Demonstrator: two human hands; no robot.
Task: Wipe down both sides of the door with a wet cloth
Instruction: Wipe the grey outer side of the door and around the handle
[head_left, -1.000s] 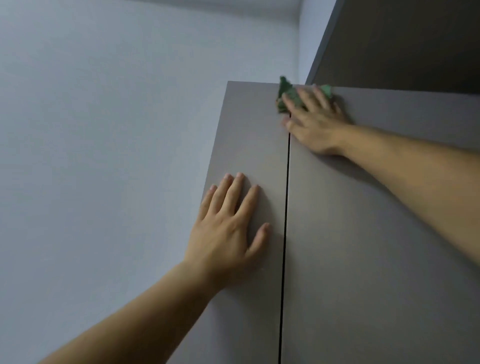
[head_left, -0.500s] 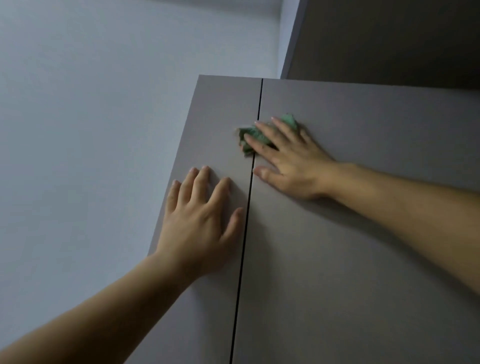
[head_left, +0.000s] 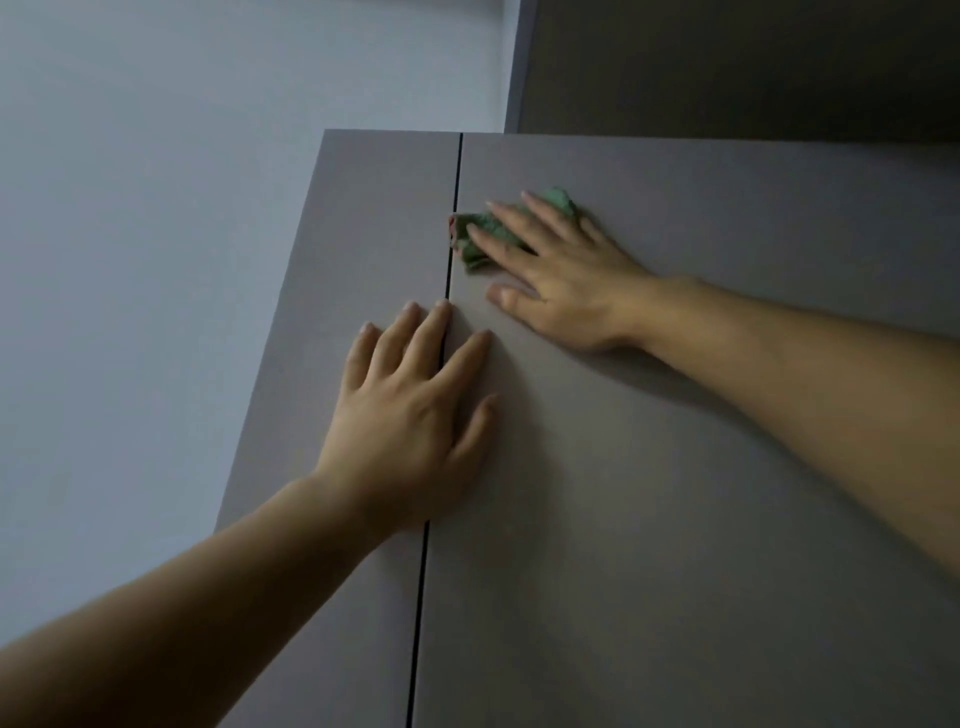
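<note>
The grey door (head_left: 675, 493) fills the right and lower part of the head view, with a narrow grey panel (head_left: 353, 249) to its left across a thin dark gap. My right hand (head_left: 566, 280) lies flat with straight fingers on a crumpled green cloth (head_left: 480, 239), pressing it against the door just right of the gap, below the top edge. My left hand (head_left: 415, 410) rests flat and spread across the gap, lower down, holding nothing.
A pale wall (head_left: 145, 260) lies to the left of the narrow panel. A darker grey panel (head_left: 727, 62) stands above the door's top edge at the upper right.
My right hand has slid the cloth down from the door's top edge. My left hand has shifted right from the narrow panel onto the gap.
</note>
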